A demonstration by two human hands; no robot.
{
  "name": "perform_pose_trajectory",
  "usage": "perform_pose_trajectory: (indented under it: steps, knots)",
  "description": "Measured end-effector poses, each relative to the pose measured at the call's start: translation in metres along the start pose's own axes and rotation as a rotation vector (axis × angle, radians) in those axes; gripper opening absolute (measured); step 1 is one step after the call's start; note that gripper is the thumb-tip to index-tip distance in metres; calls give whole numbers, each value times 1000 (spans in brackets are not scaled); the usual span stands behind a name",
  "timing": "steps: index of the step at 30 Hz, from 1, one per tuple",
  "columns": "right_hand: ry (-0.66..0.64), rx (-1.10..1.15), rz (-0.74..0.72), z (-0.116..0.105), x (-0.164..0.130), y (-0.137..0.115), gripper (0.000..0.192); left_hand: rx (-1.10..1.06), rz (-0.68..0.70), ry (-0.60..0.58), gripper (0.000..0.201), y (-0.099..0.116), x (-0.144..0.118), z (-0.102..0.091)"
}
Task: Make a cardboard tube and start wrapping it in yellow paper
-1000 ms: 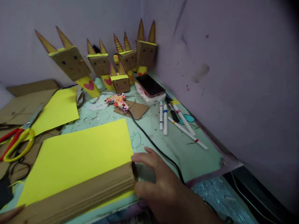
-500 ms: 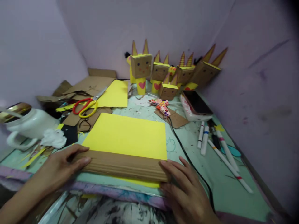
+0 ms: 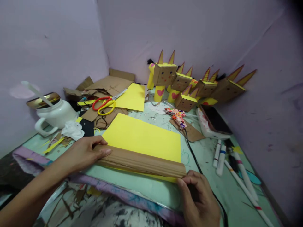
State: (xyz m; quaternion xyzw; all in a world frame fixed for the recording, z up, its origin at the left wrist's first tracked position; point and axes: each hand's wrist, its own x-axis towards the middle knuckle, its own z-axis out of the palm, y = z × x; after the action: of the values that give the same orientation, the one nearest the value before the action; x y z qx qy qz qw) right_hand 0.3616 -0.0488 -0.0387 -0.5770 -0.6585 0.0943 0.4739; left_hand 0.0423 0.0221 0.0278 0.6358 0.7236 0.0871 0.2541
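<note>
A brown cardboard roll (image 3: 144,162), ridged along its front side, lies across a yellow sheet of paper (image 3: 144,135). A narrow strip of the sheet shows below the roll's near side. My left hand (image 3: 87,154) grips the roll's left end, thumb on top and fingers behind. At the right end my right hand (image 3: 199,195) is closed, thumb and forefinger pinching the sheet's near right corner, close to the roll's end. Its other fingers are curled in.
Red-and-yellow scissors (image 3: 106,105) lie on cardboard scraps at the back left. A white mug (image 3: 55,112) with a straw stands left. Horned cardboard figures (image 3: 164,75) line the wall. A patterned glue gun (image 3: 177,116) trails a black cord past my right hand. Markers (image 3: 221,162) lie right.
The camera view has turned left, so everything sits further right. My right hand has gone from spread fingers on the roll to a pinch at the sheet's near corner.
</note>
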Motion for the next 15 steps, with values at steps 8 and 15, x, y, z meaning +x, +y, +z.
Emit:
perform_pose_trajectory:
  steps: [8,15]
  knots:
    - [17,79,108,4,-7,1,8,-85,23,96,51,-6,-4,8]
    - [39,243,455,2,-13,13,16,-189,53,300,49,1,-3,26]
